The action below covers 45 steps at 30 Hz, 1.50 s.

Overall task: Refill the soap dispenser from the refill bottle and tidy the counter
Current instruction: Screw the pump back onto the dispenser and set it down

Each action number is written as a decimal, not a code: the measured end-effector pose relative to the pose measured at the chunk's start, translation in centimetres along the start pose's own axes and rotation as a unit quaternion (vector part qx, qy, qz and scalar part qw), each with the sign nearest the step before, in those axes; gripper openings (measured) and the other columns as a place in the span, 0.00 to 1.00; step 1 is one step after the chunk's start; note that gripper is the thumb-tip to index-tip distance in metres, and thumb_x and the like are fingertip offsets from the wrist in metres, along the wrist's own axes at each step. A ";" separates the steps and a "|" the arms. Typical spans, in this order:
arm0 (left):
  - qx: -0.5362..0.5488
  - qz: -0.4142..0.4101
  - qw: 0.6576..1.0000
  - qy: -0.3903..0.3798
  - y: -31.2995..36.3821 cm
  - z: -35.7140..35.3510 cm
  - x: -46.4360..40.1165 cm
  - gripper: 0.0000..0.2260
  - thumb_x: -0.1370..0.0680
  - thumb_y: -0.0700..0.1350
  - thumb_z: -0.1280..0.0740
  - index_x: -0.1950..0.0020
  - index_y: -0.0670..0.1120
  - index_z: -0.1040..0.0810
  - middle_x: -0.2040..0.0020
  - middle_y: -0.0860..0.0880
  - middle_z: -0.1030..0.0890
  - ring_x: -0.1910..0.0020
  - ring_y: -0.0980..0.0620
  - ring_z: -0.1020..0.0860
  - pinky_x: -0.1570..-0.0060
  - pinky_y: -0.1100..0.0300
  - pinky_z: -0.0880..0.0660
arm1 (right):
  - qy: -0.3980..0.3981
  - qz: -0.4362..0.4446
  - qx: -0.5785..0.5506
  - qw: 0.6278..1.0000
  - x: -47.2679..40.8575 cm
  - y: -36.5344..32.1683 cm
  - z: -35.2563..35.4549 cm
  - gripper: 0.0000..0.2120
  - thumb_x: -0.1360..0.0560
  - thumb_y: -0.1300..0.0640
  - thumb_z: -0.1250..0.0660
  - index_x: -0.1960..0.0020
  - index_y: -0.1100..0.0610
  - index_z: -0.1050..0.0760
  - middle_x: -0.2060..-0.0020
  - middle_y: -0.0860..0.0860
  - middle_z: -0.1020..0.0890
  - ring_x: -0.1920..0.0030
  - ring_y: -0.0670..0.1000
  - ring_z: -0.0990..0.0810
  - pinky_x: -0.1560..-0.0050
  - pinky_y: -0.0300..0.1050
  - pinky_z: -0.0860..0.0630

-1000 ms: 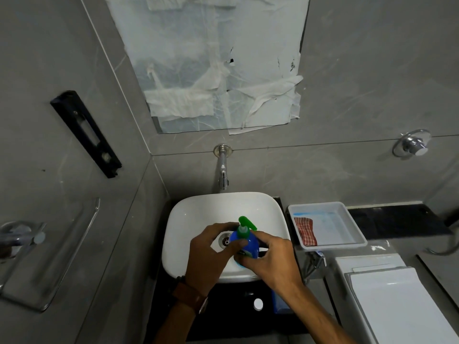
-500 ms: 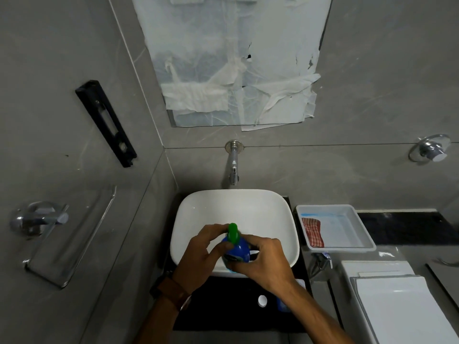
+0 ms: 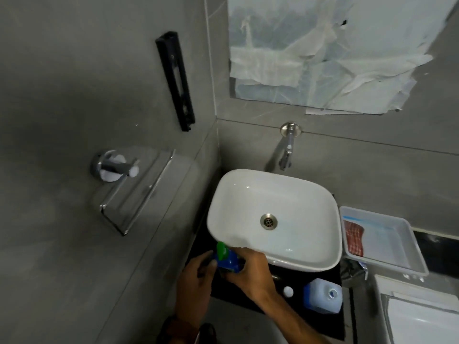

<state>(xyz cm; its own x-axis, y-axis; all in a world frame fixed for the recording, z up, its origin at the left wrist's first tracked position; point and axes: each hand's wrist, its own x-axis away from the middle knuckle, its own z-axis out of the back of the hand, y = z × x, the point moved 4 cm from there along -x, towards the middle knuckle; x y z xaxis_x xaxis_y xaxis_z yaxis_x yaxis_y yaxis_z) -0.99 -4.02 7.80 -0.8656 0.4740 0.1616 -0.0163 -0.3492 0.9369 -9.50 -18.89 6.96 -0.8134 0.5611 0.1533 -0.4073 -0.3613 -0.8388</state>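
Both hands have carried the soap dispenser (image 3: 227,260) off the middle of the sink (image 3: 273,219) and down to its front-left corner, over the black counter (image 3: 285,281); the view has also swung left. Largest is the white sink, its drain now uncovered. Right of it sits a white tray (image 3: 387,244) holding a red cloth (image 3: 354,238). The right hand (image 3: 250,271) wraps the blue dispenser body from the right, fingers closed around it. The left hand (image 3: 196,281) reaches in from the left, thumb and fingertips pressed against the dispenser below its green pump. The refill bottle (image 3: 323,299) lies uncapped on the counter, well right of the hands, with its small white cap (image 3: 288,291) just beside it.
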 end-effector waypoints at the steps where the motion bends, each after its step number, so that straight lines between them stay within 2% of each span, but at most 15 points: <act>1: -0.002 0.018 1.000 0.018 -1.3 0.3 0.1 0.11 0.20 0.46 0.31 0.37 0.50 0.19 0.41 0.50 0.17 0.41 0.53 0.19 0.42 0.52 0.21 | -0.009 0.001 0.006 1.000 -0.4 0.4 -1.3 0.19 0.35 0.50 0.20 0.44 0.43 0.16 0.56 0.41 0.12 0.55 0.38 0.15 0.55 0.39 0.17; 4: -0.030 0.060 0.997 0.041 -4.0 1.1 -0.1 0.13 0.18 0.42 0.33 0.34 0.44 0.20 0.37 0.45 0.17 0.37 0.47 0.20 0.35 0.46 0.24 | -0.022 -0.008 0.046 0.999 -1.8 1.5 -5.0 0.21 0.33 0.54 0.22 0.40 0.44 0.15 0.48 0.43 0.11 0.48 0.42 0.14 0.45 0.41 0.18; 9: -0.063 0.098 0.993 0.037 -6.8 1.6 -1.2 0.16 0.17 0.41 0.36 0.29 0.44 0.23 0.32 0.47 0.21 0.32 0.50 0.24 0.34 0.61 0.31 | -0.032 -0.035 0.056 0.997 -4.6 3.2 -9.5 0.22 0.32 0.62 0.26 0.39 0.50 0.14 0.47 0.50 0.10 0.45 0.52 0.13 0.44 0.45 0.17; 11: -0.061 0.112 0.991 0.037 -7.8 1.7 -1.9 0.16 0.17 0.40 0.36 0.29 0.45 0.24 0.32 0.47 0.21 0.32 0.50 0.24 0.35 0.62 0.31 | -0.031 -0.040 0.050 0.997 -5.7 3.8 -10.8 0.22 0.31 0.63 0.27 0.39 0.50 0.14 0.47 0.51 0.10 0.45 0.52 0.13 0.44 0.43 0.18; 14: -0.069 0.120 0.989 0.043 -9.1 1.7 -2.8 0.16 0.18 0.39 0.36 0.30 0.45 0.23 0.33 0.46 0.20 0.33 0.49 0.23 0.34 0.57 0.28 | -0.027 -0.040 0.041 0.998 -6.8 4.4 -12.2 0.19 0.30 0.61 0.26 0.41 0.48 0.14 0.48 0.48 0.10 0.46 0.49 0.13 0.47 0.38 0.20; 17: -0.084 0.128 0.987 0.044 -9.8 1.7 -3.4 0.16 0.18 0.38 0.36 0.30 0.45 0.23 0.33 0.45 0.20 0.34 0.48 0.23 0.35 0.58 0.28 | -0.018 -0.030 0.032 0.999 -7.4 4.9 -13.0 0.17 0.30 0.60 0.25 0.42 0.47 0.14 0.48 0.47 0.10 0.46 0.48 0.13 0.45 0.42 0.18; 22: -0.084 0.133 0.987 0.033 -10.6 1.8 -4.0 0.17 0.18 0.38 0.35 0.29 0.44 0.23 0.33 0.45 0.20 0.33 0.47 0.23 0.34 0.54 0.27 | -0.028 -0.015 0.034 0.999 -8.0 5.3 -13.4 0.23 0.32 0.63 0.25 0.39 0.49 0.15 0.44 0.49 0.11 0.41 0.51 0.14 0.40 0.43 0.20; 25: -0.090 0.140 0.985 0.045 -11.3 2.1 -3.7 0.18 0.19 0.39 0.35 0.29 0.44 0.24 0.35 0.47 0.21 0.33 0.48 0.24 0.36 0.59 0.30 | -0.033 -0.015 0.021 0.999 -7.3 5.6 -13.0 0.28 0.33 0.63 0.23 0.32 0.53 0.18 0.38 0.53 0.14 0.36 0.54 0.16 0.34 0.45 0.22; 27: -0.088 0.158 0.983 0.044 -12.3 2.0 -2.9 0.17 0.19 0.39 0.35 0.30 0.44 0.24 0.37 0.48 0.20 0.35 0.48 0.23 0.36 0.57 0.29 | -0.023 -0.019 0.012 0.999 -6.1 6.3 -12.1 0.31 0.34 0.60 0.20 0.31 0.55 0.19 0.36 0.54 0.15 0.35 0.54 0.17 0.31 0.45 0.23; 31: -0.114 0.204 0.972 -0.039 -14.3 -0.6 -0.7 0.10 0.19 0.39 0.34 0.39 0.46 0.19 0.50 0.46 0.16 0.46 0.44 0.18 0.43 0.52 0.22 | -0.007 -0.070 0.009 0.997 -1.5 9.7 -9.1 0.29 0.34 0.59 0.17 0.34 0.55 0.18 0.38 0.52 0.14 0.37 0.50 0.17 0.33 0.40 0.24; 34: -0.194 0.173 0.954 -0.148 -14.0 -4.9 0.3 0.08 0.20 0.41 0.33 0.42 0.47 0.18 0.48 0.46 0.15 0.49 0.48 0.18 0.46 0.59 0.23 | -0.014 -0.108 0.008 0.994 3.0 13.1 -6.8 0.21 0.31 0.58 0.21 0.38 0.56 0.15 0.42 0.52 0.12 0.41 0.49 0.15 0.36 0.44 0.20; 37: -0.241 0.123 0.935 -0.229 -12.4 -10.1 0.7 0.08 0.21 0.43 0.31 0.42 0.47 0.18 0.46 0.48 0.15 0.45 0.48 0.17 0.42 0.58 0.23 | -0.015 -0.148 0.025 0.989 7.8 17.1 -3.9 0.17 0.29 0.55 0.23 0.39 0.52 0.14 0.42 0.47 0.12 0.41 0.44 0.16 0.38 0.37 0.21; 39: -0.251 0.084 0.929 -0.261 -11.0 -13.6 0.7 0.09 0.22 0.41 0.29 0.42 0.46 0.17 0.46 0.47 0.15 0.44 0.48 0.17 0.41 0.57 0.23 | 0.025 -0.186 0.017 0.982 10.9 20.0 -1.4 0.15 0.29 0.57 0.23 0.42 0.53 0.13 0.45 0.47 0.12 0.45 0.41 0.16 0.41 0.39 0.19; 42: -0.282 0.021 0.911 -0.299 -9.4 -18.5 0.9 0.11 0.24 0.41 0.27 0.42 0.45 0.18 0.46 0.47 0.15 0.44 0.48 0.17 0.42 0.56 0.22 | 0.122 -0.248 0.000 0.961 14.9 23.4 2.8 0.10 0.30 0.62 0.22 0.50 0.54 0.12 0.52 0.48 0.11 0.51 0.46 0.13 0.46 0.46 0.16; 45: -0.339 -0.043 0.887 -0.312 -8.6 -22.1 1.0 0.15 0.26 0.45 0.26 0.40 0.48 0.19 0.43 0.48 0.18 0.43 0.47 0.19 0.45 0.54 0.22 | 0.219 -0.276 -0.035 0.935 17.2 25.1 6.6 0.11 0.31 0.66 0.25 0.60 0.51 0.19 0.64 0.47 0.14 0.61 0.48 0.15 0.55 0.51 0.16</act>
<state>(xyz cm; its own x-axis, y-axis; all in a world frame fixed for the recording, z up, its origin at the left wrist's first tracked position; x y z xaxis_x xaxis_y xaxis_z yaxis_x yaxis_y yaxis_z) -12.80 -18.41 -7.01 -0.4044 0.8038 0.4363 -0.5488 -0.5949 0.5873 -36.48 -23.27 -8.03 -0.2342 0.9043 0.3568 -0.6744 0.1133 -0.7297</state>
